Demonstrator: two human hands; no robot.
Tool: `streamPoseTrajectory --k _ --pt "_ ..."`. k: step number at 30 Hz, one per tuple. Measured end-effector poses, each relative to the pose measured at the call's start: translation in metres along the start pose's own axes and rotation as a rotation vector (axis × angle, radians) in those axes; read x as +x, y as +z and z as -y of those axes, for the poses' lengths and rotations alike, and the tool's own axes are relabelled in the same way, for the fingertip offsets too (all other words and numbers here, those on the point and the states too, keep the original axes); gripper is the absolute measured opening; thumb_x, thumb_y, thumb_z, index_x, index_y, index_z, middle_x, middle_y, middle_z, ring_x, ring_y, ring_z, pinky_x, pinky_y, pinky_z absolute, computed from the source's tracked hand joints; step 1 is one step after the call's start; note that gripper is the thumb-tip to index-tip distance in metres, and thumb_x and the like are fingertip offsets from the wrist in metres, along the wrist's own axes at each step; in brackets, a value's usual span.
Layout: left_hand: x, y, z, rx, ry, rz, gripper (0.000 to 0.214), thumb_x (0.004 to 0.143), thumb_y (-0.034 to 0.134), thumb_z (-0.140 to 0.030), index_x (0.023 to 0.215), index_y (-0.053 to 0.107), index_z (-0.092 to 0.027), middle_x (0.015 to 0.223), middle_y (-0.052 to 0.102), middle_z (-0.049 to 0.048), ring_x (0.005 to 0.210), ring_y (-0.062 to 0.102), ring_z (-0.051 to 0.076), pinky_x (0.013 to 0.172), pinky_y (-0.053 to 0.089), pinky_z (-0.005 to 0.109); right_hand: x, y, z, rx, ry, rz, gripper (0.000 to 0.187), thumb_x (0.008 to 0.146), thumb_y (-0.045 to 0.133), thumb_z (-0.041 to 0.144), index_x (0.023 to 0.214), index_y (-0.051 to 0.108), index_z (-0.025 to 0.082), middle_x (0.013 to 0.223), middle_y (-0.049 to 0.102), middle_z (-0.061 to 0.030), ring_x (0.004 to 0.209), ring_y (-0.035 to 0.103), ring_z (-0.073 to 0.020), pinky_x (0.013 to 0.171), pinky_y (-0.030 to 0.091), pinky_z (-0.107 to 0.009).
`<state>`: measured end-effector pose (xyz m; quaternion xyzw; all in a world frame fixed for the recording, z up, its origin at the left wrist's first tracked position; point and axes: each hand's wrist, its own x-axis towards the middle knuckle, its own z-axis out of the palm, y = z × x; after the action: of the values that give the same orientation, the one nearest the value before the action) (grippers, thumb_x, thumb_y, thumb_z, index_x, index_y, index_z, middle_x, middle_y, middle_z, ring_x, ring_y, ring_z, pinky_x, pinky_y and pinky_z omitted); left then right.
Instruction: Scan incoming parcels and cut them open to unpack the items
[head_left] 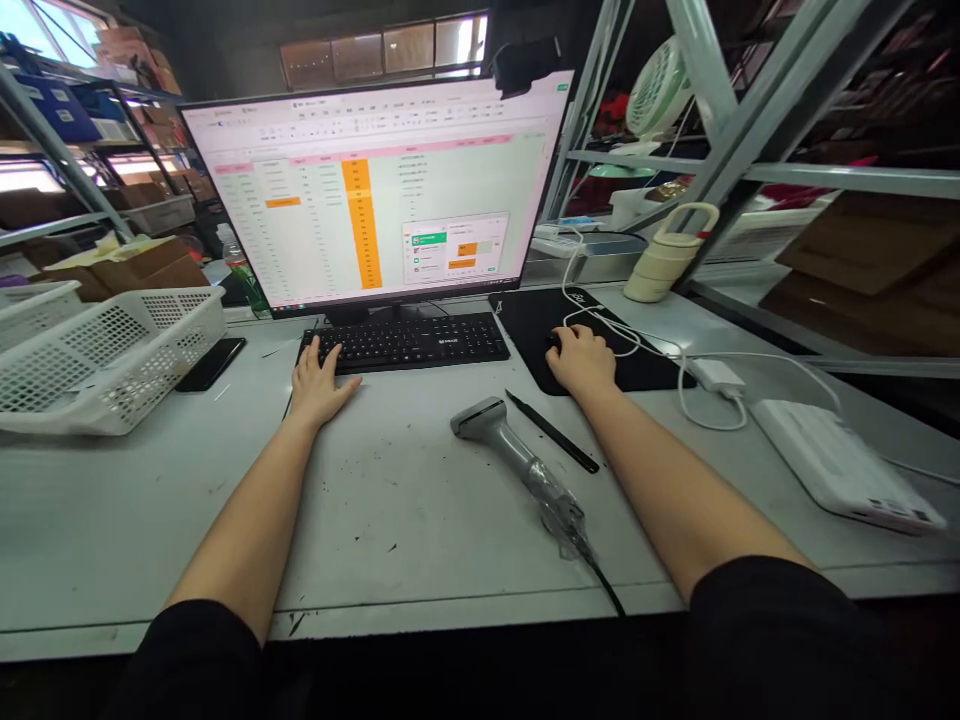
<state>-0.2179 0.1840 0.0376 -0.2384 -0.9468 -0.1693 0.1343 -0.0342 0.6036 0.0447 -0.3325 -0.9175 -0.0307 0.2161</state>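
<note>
My left hand (319, 385) rests at the left end of a black keyboard (420, 342), fingers spread over its edge keys and the thumb out on the table. On a black mouse pad (525, 335), my right hand (583, 358) is curled over a dark computer mouse (553, 340), most of which it hides. Behind the keyboard stands a monitor (300, 240) showing a spreadsheet with an orange column and a small pop-up window. A grey barcode scanner (499, 435) lies between my forearms, beside a black pen-like tool (553, 432).
White perforated baskets (112, 365) and a black phone (212, 364) are on the left. To the right lie white cables (682, 360) and a white power bank (844, 465). A cream bottle (661, 262) stands near the metal shelf frame (750, 120), with a green fan (660, 90) behind.
</note>
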Motion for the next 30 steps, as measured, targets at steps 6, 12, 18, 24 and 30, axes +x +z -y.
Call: streamPoseTrajectory --k 6,12,18,24,30 --pt "0.0008 -0.0004 -0.0004 -0.008 -0.006 0.020 0.076 0.092 0.053 -0.062 0.158 0.041 -0.026 0.175 0.010 0.0136 0.161 0.013 0.039 0.128 0.020 0.059 0.0012 0.0005 -0.0014 0.015 -0.008 0.006 0.047 0.097 0.042 0.030 0.137 0.062 0.019 0.145 0.054 -0.0174 0.113 0.056 -0.0358 0.087 0.048 -0.046" --pt "0.0004 -0.0010 -0.0010 -0.008 -0.005 0.015 0.075 0.093 0.053 -0.061 0.157 0.042 -0.025 0.174 0.013 0.0136 0.161 0.014 0.038 0.129 0.020 0.058 0.0033 0.0044 -0.0040 0.026 -0.012 0.002 0.046 0.097 0.042 0.032 0.135 0.065 0.019 0.144 0.055 -0.0173 0.113 0.056 -0.0357 0.087 0.048 -0.046" --pt "-0.0003 -0.0014 -0.0001 -0.007 0.001 0.018 0.074 0.093 0.050 -0.063 0.157 0.043 -0.026 0.174 0.013 0.0132 0.161 0.013 0.039 0.128 0.021 0.059 0.0041 0.0046 -0.0046 0.024 -0.015 0.013 0.045 0.097 0.043 0.032 0.135 0.065 0.019 0.145 0.055 -0.0177 0.114 0.056 -0.0363 0.088 0.048 -0.046" --pt "0.0002 0.0001 0.0014 -0.003 0.008 0.006 0.073 0.093 0.051 -0.062 0.156 0.044 -0.025 0.174 0.014 0.0136 0.161 0.014 0.038 0.128 0.021 0.058 0.0042 0.0058 -0.0046 0.029 -0.016 0.000 0.053 0.097 0.043 0.032 0.146 0.056 0.020 0.145 0.056 -0.0174 0.113 0.056 -0.0361 0.089 0.048 -0.046" --pt "0.0006 -0.0003 0.0008 0.010 0.003 0.009 0.072 0.093 0.052 -0.061 0.156 0.045 -0.025 0.174 0.014 0.0137 0.161 0.015 0.038 0.128 0.021 0.058 0.0047 0.0045 -0.0044 0.024 -0.005 0.031 0.060 0.098 0.042 0.033 0.156 0.045 0.018 0.142 0.059 -0.0174 0.114 0.056 -0.0373 0.091 0.047 -0.047"
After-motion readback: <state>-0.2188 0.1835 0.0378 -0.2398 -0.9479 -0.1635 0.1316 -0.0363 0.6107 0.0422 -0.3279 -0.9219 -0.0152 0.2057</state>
